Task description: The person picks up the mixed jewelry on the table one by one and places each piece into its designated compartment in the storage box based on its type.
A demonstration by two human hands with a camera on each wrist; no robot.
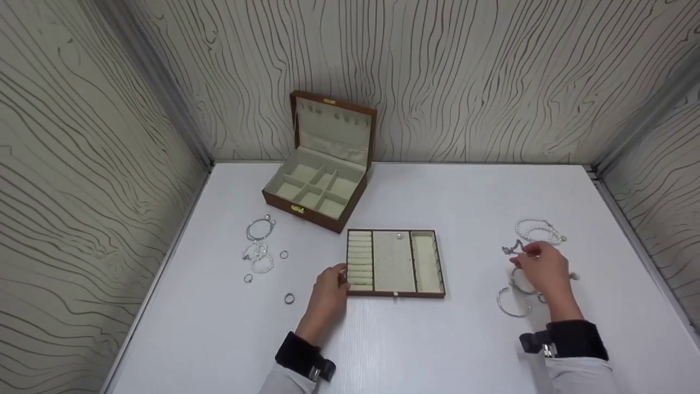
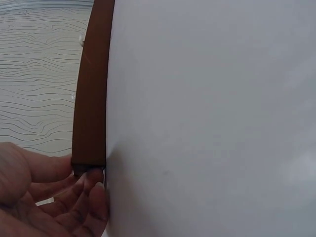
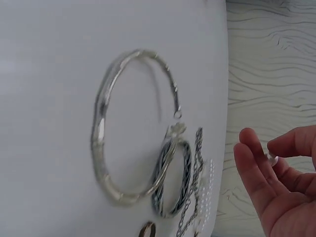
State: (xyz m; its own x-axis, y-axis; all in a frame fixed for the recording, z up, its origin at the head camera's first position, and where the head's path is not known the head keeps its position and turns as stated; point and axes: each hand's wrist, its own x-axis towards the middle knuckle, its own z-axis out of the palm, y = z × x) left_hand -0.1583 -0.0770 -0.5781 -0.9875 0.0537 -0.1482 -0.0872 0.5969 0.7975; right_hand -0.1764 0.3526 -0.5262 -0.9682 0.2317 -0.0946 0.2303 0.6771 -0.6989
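Observation:
My left hand (image 1: pixel 330 288) holds the near left corner of a brown-edged jewelry tray (image 1: pixel 444 265), thumb on one side and fingers curled at the other. The tray has ring rolls, a dotted middle panel with a small pearl-like stud (image 1: pixel 399 236), and a long compartment. My right hand (image 1: pixel 547 269) is above the jewelry on the right. In the right wrist view its thumb and fingers pinch a small white pearl-like stud (image 3: pixel 272 159), partly hidden. Near that hand lie a silver bangle (image 1: pixel 514 313), a braided bracelet (image 3: pixel 157 202), a chain bracelet (image 1: pixel 513 250) and pearl bracelets (image 1: pixel 519 221).
Behind the tray stands a brown jewelry box (image 1: pixel 306 216) with its lid raised and divided compartments inside. On the left lie a silver bracelet (image 1: pixel 249 232), a clear beaded bracelet (image 1: pixel 264 270) and several rings, one a dark ring (image 1: pixel 289 298). Patterned walls enclose the white table (image 1: pixel 470 197).

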